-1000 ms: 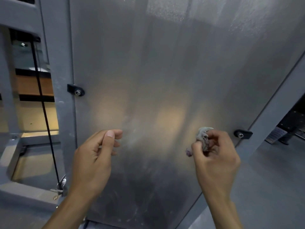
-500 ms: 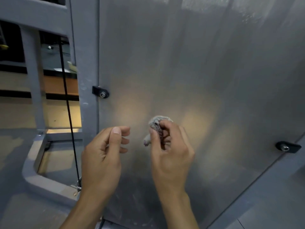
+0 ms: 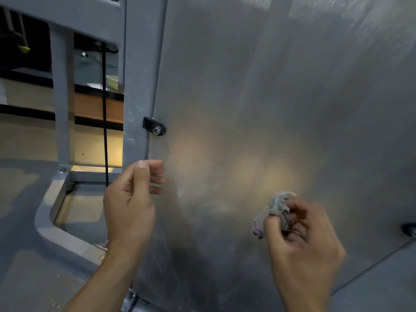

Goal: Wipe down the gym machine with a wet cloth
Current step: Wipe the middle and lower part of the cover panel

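a: any writing or brand to read on the metal panel [image 3: 270, 97]?

b: none legible. just brushed grey sheet with a warm glare patch near the middle.

a: and the cloth [image 3: 278, 208]?

b: bunched into a small wad, pinched by the right hand [image 3: 304, 244], thumb under it and fingertips [image 3: 292, 204] curled over the top. pressed to the panel or just off it, hard to tell at this angle. low on the panel, right of the glare patch.

a: left hand [image 3: 130, 203]?

b: raised at the panel's left edge, fingers curled inward, thumb up against the forefinger, holding nothing. not touching the cloth, well apart from it.

a: counts?

b: one cloth. two hands. two black clips on the panel: one black clip [image 3: 154, 127] with a silver bolt at the left edge, just above the left hand; a second black clip [image 3: 409, 229] blurred at the right edge of view. one black cable [image 3: 105, 131] hanging left of the panel, inside the grey frame [image 3: 137, 64].
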`<state>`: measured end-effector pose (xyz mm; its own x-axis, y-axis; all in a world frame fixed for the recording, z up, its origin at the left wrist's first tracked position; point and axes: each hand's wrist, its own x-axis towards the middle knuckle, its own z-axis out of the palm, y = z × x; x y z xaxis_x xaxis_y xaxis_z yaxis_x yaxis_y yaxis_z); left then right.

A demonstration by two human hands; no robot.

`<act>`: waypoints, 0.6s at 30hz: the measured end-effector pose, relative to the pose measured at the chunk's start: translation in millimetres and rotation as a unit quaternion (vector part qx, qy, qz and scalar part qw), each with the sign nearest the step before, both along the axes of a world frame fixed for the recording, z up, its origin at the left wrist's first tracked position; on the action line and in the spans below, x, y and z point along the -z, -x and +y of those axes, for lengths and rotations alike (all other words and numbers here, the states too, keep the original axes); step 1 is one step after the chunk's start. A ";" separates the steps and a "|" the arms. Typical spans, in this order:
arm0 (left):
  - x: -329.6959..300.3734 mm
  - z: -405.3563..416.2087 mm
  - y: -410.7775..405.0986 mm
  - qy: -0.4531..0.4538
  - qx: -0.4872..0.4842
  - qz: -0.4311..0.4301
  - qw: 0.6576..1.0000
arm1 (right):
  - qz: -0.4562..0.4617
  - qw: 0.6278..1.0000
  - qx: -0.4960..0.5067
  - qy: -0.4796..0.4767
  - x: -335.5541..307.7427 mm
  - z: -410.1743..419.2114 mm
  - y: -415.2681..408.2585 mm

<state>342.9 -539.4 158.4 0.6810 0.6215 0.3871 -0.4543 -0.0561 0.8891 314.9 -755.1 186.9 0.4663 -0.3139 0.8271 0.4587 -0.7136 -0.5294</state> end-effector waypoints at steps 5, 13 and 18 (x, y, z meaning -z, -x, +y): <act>2.4 10.8 -6.3 0.007 -0.013 -0.018 1.000 | 0.019 0.999 -0.036 -0.023 6.8 21.3 -7.7; -3.5 13.4 2.7 0.013 -0.018 -0.035 0.999 | 0.040 0.984 -0.172 0.040 -11.3 100.6 -29.9; -5.5 22.7 10.7 0.014 -0.015 -0.020 1.000 | 0.016 0.995 -0.094 0.020 2.0 65.1 -17.5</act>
